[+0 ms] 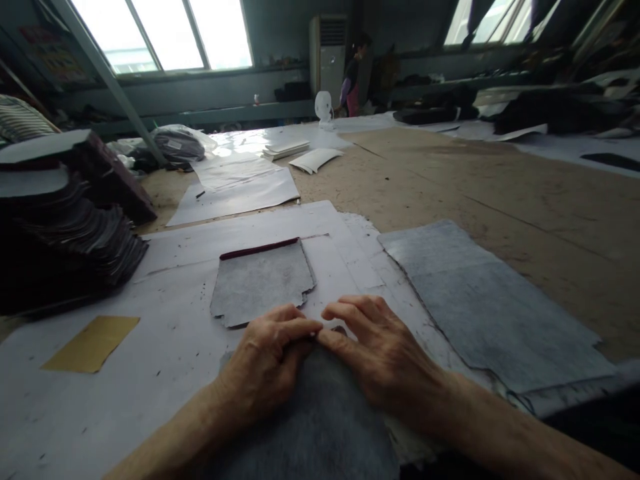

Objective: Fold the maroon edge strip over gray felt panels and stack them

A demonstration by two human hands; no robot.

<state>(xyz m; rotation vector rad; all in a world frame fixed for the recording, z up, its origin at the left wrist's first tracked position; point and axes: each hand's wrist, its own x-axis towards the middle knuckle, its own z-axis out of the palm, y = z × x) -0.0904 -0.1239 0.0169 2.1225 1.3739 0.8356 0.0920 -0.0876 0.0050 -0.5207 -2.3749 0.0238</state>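
Observation:
A grey fabric panel (330, 413) lies at the table's near edge under both hands. My left hand (270, 350) is closed on its far edge, with the forefinger stretched along that edge and the thumb tucked beneath. My right hand (380, 350) meets it there, thumb and bent fingers closed around the same edge, where a small dark bit shows between them. The fingertips of the two hands nearly touch. Just beyond lies another grey panel (263, 280) with a dark red folded strip along its far edge and notched near corners.
Grey fabric sheets (490, 300) lie at right. A tan card (93, 343) is at left, before a tall stack of dark-edged pieces (75, 233). White paper (170, 267) covers the near table. Farther back are a white fan (324, 107) and a person (353, 77).

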